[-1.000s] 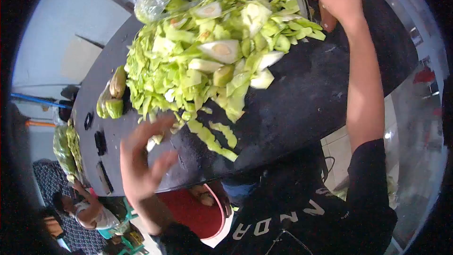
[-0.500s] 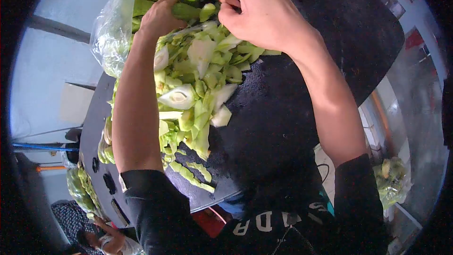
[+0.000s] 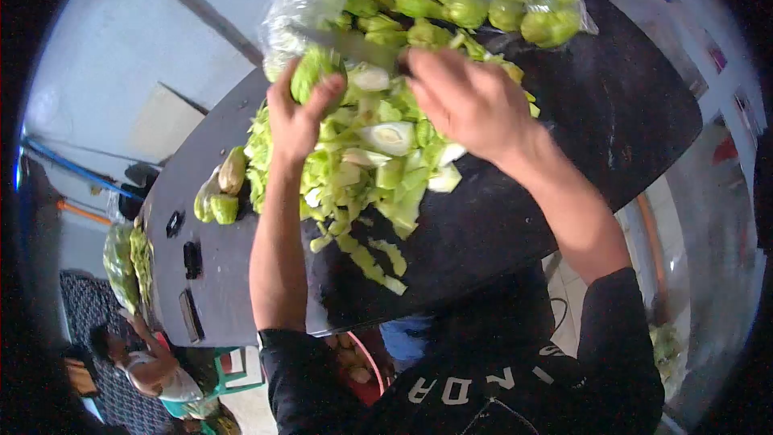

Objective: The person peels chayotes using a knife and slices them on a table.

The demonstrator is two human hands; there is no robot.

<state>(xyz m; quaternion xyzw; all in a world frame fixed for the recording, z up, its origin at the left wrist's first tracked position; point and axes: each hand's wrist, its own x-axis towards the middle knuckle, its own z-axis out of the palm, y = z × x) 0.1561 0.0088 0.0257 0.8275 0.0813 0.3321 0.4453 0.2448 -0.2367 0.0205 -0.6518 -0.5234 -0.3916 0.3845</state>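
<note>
In my left hand [image 3: 302,113] is a green chayote [image 3: 316,74], with the thumb and fingers around it. My right hand [image 3: 471,105] is closed on the handle of a knife [image 3: 350,47], whose blurred blade points left, above the chayote. Below both hands lies a heap of pale green peels and cut pieces [image 3: 386,173] on the dark table. An open plastic bag [image 3: 310,0] full of whole chayotes [image 3: 467,8] rests at the table's far side.
A few chayotes [image 3: 221,189] sit left of the heap. Small black objects [image 3: 192,260] lie near the dark table's [image 3: 483,217] left edge. Another person [image 3: 157,370] is at lower left beside a filled bag [image 3: 121,266]. A red container [image 3: 362,370] stands below the table edge.
My left hand has come away from the bag and now holds a chayote. The knife and my right hand are lower in view. The whole view has shifted, showing more of the bag.
</note>
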